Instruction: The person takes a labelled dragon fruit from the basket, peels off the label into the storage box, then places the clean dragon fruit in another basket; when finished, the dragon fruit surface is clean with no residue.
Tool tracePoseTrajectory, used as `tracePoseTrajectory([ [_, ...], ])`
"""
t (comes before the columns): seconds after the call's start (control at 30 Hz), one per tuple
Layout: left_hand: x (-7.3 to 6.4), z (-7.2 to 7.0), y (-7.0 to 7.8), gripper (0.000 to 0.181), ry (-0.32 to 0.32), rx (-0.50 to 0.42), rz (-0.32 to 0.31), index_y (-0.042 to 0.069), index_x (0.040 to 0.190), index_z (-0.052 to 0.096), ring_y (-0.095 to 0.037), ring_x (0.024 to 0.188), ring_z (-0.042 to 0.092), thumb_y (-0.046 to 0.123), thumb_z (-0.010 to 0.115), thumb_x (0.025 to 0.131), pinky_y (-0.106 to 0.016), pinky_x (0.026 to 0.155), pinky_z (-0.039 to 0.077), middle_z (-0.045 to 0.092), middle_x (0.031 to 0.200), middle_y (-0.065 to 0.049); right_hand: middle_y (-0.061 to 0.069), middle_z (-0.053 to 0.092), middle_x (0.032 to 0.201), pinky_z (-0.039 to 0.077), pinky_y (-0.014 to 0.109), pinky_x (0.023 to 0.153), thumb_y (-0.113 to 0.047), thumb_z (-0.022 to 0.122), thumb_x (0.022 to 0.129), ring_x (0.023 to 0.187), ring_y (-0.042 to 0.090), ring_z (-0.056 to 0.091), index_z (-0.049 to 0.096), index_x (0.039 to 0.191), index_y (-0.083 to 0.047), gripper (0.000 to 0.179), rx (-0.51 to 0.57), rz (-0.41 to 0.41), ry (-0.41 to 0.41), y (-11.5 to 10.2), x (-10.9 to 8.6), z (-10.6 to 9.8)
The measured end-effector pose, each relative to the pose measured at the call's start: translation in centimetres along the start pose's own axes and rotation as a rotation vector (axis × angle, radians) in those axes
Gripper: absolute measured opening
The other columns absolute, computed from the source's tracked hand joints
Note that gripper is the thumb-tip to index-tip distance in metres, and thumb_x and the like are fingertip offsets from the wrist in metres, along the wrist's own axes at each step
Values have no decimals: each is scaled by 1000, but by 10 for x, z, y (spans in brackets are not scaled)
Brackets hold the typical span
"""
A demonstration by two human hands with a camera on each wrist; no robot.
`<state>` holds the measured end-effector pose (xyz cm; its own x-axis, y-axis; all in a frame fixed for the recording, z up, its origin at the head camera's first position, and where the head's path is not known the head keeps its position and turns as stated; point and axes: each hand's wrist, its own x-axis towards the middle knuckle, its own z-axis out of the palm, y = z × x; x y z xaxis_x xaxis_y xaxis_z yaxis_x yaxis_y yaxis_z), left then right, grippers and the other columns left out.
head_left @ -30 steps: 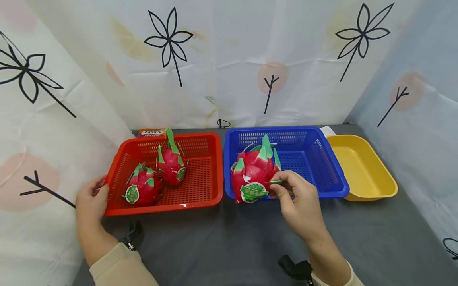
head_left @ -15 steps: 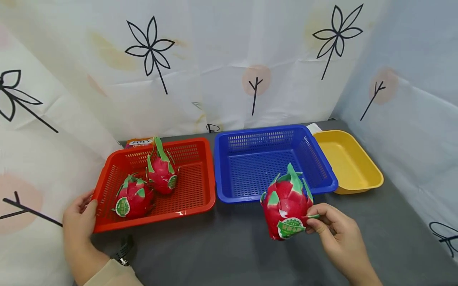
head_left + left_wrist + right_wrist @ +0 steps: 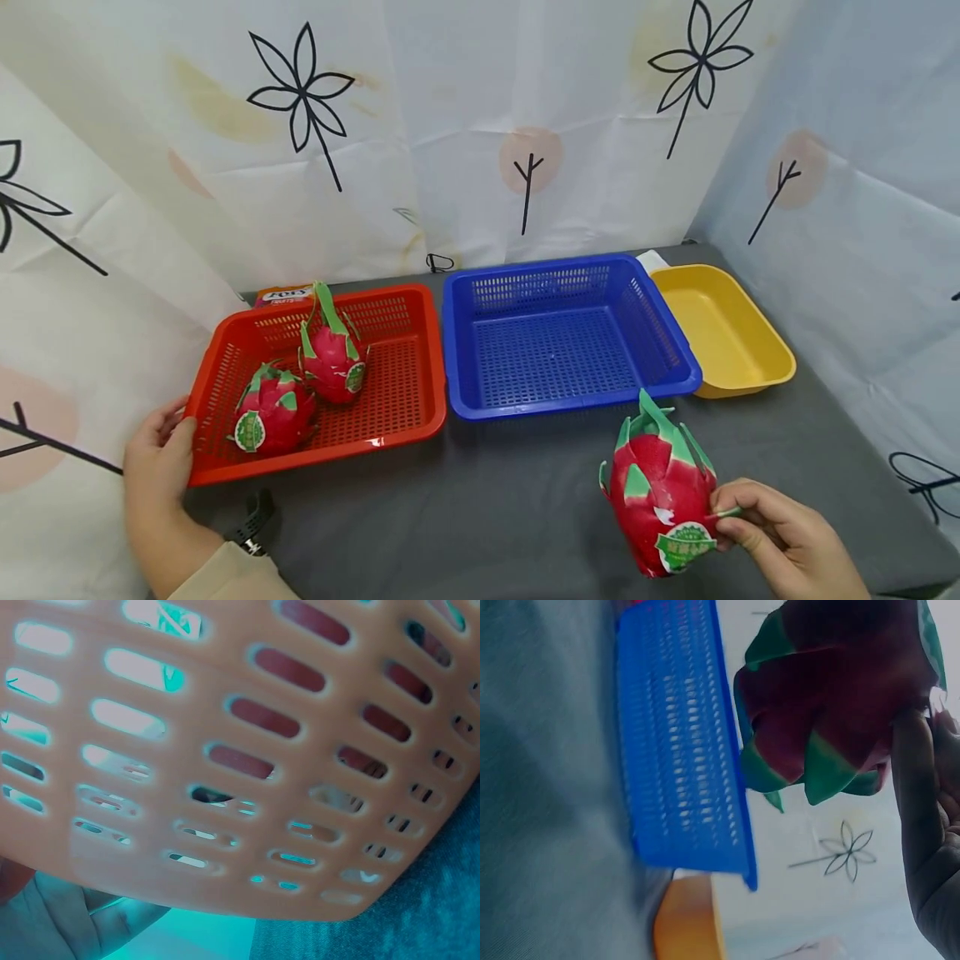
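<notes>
A dragon fruit [image 3: 660, 492] with green-tipped scales and a green round label hangs in front of the blue basket at the right. My right hand [image 3: 787, 537] pinches one of its scales between thumb and fingers; in the right wrist view the dragon fruit [image 3: 840, 697] is seen from close by, above the cloth. At the left, my left hand [image 3: 159, 454] grips the side rim of the red basket [image 3: 322, 462]. Inside that basket lie two more dragon fruits, a nearer one [image 3: 277, 412] and a farther one [image 3: 333, 362]. The left wrist view is filled by the slotted basket wall [image 3: 202, 772].
The blue basket [image 3: 558, 358] stands beside the red one, with a yellow tub [image 3: 723, 329] at its right. An orange snack packet [image 3: 283, 295] shows behind the red basket. Printed white sheets [image 3: 450, 125] stand around the grey cloth [image 3: 465, 517].
My right hand has carried the dragon fruit from over the blue basket's front to the right and nearer. My left hand still holds the red basket's rim; the head view has shifted somewhat.
</notes>
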<state>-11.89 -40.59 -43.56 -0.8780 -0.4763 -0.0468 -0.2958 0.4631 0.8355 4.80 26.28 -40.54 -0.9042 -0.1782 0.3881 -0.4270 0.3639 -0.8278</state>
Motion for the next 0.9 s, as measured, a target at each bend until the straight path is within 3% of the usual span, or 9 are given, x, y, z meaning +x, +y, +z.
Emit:
tracePoseTrajectory([
  [0.17,-1,-1,0,53,-18,29,7,4,154,45,9,83,50,26,46,105,-4,67,43,56,111,16,-1,62,96,57,25,60,29,61,84,73,12,63,62,105,-5,41,-95,94,3,6,-11,-2],
  [0.37,-1,-1,2,52,-21,35,-6,6,154,46,10,83,51,25,46,105,-5,68,43,57,111,20,-2,62,95,55,23,58,32,60,82,72,11,62,62,104,-6,44,-90,122,47,14,-31,-5],
  [0.47,0,-2,3,52,-12,31,-25,9,154,47,10,84,51,25,45,105,-5,69,43,59,116,15,-2,62,94,52,24,57,31,59,83,70,12,60,62,104,-5,41,-92,136,59,17,-33,-2],
  [0.67,-1,-2,5,51,-18,24,-1,6,153,47,9,83,52,23,45,105,-5,68,44,57,110,18,-2,63,86,55,23,57,22,66,85,66,13,63,64,98,-4,29,-194,272,104,15,-19,19],
  [0.9,-3,-3,11,58,-45,138,-6,9,157,42,8,90,45,32,47,104,-3,65,41,53,137,-14,-3,66,82,57,28,57,17,68,88,65,13,65,67,95,-4,22,-156,340,129,21,8,61],
])
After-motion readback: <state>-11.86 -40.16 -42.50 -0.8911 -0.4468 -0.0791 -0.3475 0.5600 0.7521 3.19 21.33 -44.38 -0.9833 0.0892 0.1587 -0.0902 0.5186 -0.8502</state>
